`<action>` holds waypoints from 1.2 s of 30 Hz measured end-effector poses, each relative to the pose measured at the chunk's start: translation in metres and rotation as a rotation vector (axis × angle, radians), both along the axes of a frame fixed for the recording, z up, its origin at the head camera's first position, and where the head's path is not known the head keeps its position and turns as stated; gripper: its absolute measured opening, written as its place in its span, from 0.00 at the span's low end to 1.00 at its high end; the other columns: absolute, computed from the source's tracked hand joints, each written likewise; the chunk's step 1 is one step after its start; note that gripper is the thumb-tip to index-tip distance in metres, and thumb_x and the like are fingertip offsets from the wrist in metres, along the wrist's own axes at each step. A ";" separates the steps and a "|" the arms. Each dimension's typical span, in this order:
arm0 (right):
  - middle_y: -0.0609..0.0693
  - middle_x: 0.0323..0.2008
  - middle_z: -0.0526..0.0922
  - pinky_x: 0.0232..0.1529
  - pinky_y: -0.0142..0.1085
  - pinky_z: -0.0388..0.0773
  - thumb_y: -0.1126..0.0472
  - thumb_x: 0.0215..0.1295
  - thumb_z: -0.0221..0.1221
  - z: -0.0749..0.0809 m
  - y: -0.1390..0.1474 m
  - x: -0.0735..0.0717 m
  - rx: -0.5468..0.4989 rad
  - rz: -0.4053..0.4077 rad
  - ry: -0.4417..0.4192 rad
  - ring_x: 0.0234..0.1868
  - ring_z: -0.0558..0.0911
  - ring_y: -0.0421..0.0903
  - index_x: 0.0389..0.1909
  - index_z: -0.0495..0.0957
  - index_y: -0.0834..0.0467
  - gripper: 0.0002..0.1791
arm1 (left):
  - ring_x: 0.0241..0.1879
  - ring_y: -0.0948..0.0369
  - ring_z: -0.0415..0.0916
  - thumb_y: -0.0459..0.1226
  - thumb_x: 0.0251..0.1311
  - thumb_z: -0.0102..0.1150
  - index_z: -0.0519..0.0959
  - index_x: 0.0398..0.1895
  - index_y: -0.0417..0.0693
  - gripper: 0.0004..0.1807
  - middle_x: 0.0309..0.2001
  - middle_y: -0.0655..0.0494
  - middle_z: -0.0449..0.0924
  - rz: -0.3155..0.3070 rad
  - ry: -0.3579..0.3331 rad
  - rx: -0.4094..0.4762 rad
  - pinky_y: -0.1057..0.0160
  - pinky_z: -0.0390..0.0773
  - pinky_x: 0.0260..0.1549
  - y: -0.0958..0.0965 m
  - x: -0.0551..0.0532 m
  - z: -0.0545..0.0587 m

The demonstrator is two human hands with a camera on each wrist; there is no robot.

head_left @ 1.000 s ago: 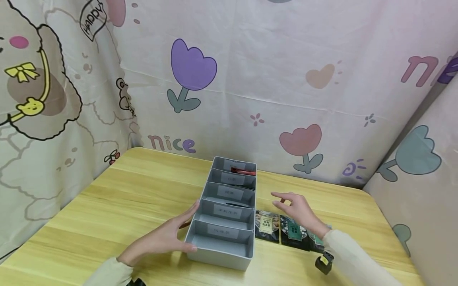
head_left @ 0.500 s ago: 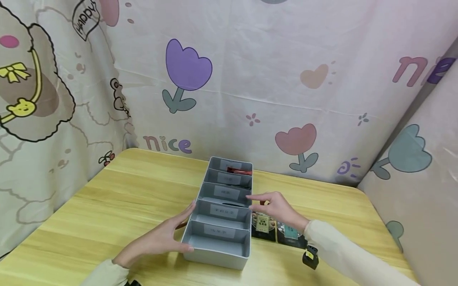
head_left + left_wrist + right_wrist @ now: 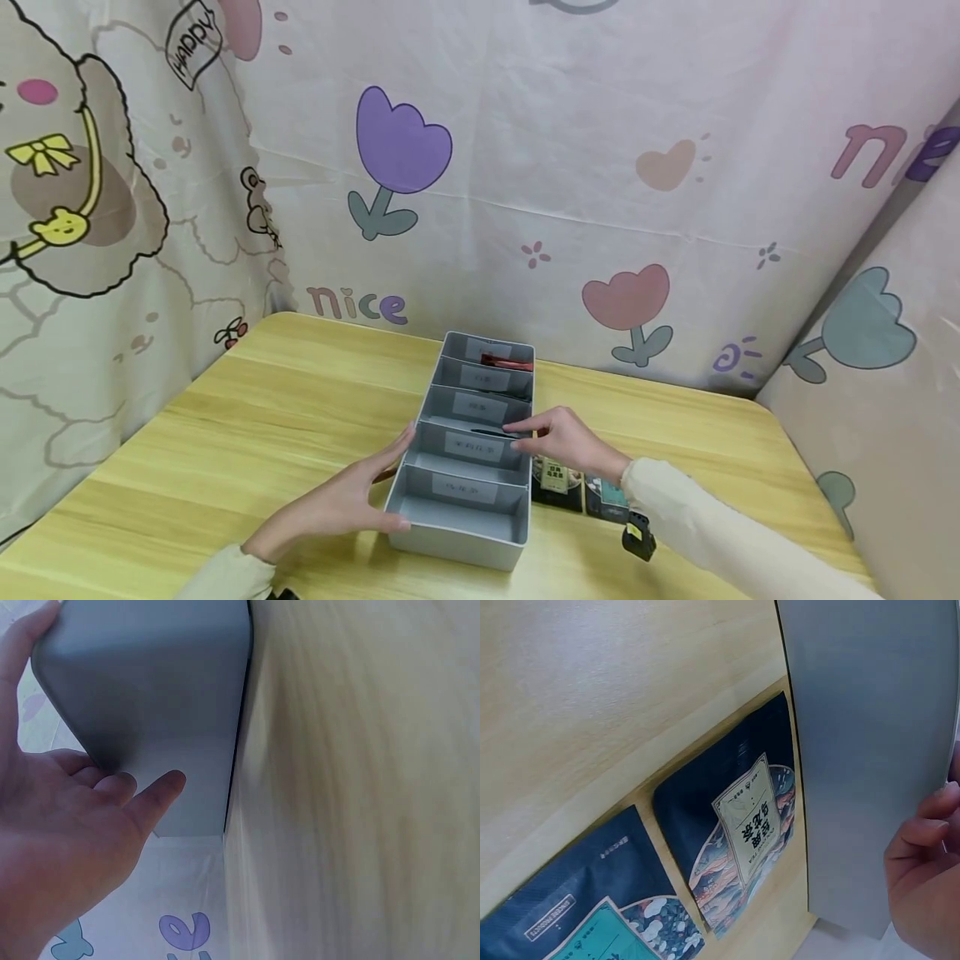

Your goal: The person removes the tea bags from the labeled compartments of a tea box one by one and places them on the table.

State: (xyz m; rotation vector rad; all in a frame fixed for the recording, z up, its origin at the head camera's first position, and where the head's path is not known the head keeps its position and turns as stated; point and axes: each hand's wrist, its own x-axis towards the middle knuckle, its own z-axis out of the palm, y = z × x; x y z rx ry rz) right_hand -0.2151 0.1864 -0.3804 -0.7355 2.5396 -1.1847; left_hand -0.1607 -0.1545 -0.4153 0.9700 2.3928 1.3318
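A long grey divided box (image 3: pixel 457 546) stands on the table, with a paper label in each compartment. My left hand (image 3: pixel 345 496) rests against its left side, thumb at the near corner and fingertips by the rim. Over the box's right rim reaches my right hand (image 3: pixel 573 442), index finger and thumb apart on either side of a divider. Their tips are beside the dark edge of a packet (image 3: pixel 487 432) in the middle compartment; contact is unclear. In the right wrist view, a dark tea packet with a cream label (image 3: pixel 757 817) lies close along the box.
Next to it on the wooden table (image 3: pixel 300 383) lies a dark packet with a teal label (image 3: pixel 607 934). A red packet (image 3: pixel 510 363) sits in the farthest compartment. Behind the table hangs a printed curtain (image 3: pixel 487 167).
My right hand has moved left, from above the packets on the table to over the box, and its fingertips have lowered to the divider. My left hand keeps its place.
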 end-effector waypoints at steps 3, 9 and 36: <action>0.43 0.14 0.69 0.12 0.27 0.57 0.65 0.65 0.59 0.000 0.000 -0.001 0.010 0.032 0.033 0.09 0.55 0.34 0.50 0.84 0.60 0.14 | 0.64 0.32 0.57 0.44 0.53 0.70 0.38 0.77 0.42 0.59 0.74 0.34 0.35 -0.003 -0.004 -0.001 0.29 0.58 0.57 0.000 0.000 0.000; 0.50 0.32 0.85 0.12 0.27 0.59 0.71 0.64 0.55 0.001 -0.001 -0.003 0.024 0.096 0.106 0.10 0.57 0.33 0.44 0.85 0.65 0.13 | 0.64 0.32 0.56 0.44 0.53 0.70 0.38 0.77 0.41 0.59 0.74 0.35 0.35 0.002 -0.006 0.001 0.29 0.57 0.57 0.000 0.001 -0.002; 0.45 0.31 0.86 0.29 0.31 0.78 0.67 0.63 0.62 0.010 0.001 -0.010 0.064 0.034 0.223 0.28 0.81 0.43 0.35 0.86 0.60 0.05 | 0.67 0.35 0.54 0.46 0.52 0.71 0.38 0.77 0.42 0.60 0.74 0.37 0.35 0.020 0.001 -0.024 0.33 0.58 0.59 0.001 0.000 -0.001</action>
